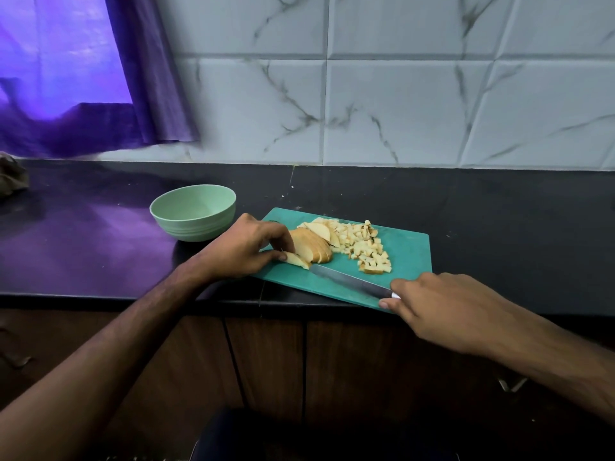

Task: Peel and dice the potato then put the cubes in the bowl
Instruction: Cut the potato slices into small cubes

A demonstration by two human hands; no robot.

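A teal cutting board [409,251] lies on the black counter. On its left part a peeled potato half [311,246], cut into slices, lies fanned out, and my left hand [246,247] holds it with curled fingers. A pile of several potato cubes [364,249] lies in the middle of the board, with a few loose slices [321,229] behind. My right hand [442,304] grips the handle of a knife [349,281]. Its blade lies low across the board with the tip at the slices. A pale green bowl [193,211] stands to the left of the board, with nothing seen inside.
The black counter [499,211] runs along a white marble-tiled wall [399,94]. A purple curtain [100,78] hangs at the left, with a crumpled brownish thing [11,179] below it at the counter's far left. Wooden cabinet doors [266,361] lie below the counter edge.
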